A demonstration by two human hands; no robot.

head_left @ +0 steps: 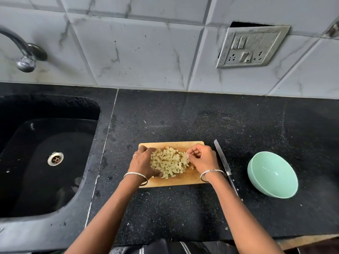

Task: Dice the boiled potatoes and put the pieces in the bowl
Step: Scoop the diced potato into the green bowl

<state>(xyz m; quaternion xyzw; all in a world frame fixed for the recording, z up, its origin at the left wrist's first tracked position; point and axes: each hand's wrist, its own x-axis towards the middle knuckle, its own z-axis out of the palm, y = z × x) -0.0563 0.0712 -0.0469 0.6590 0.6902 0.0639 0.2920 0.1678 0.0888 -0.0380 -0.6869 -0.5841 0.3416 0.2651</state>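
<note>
A heap of pale diced potato pieces [169, 162] lies on a small wooden cutting board [183, 181] on the black counter. My left hand [144, 163] cups the left side of the heap, fingers curled against the pieces. On the heap's right side, my right hand [201, 158] has its fingers curled and touches the pieces. A knife [222, 162] lies flat on the counter just right of the board, blade pointing away. Further right sits a mint-green bowl [272, 174], tilted and holding nothing.
A black sink [45, 156] with a metal drain takes up the left side, a tap [23, 52] above it. A tiled wall with a switch plate [251, 46] rises behind the counter. The counter's front edge runs below my forearms.
</note>
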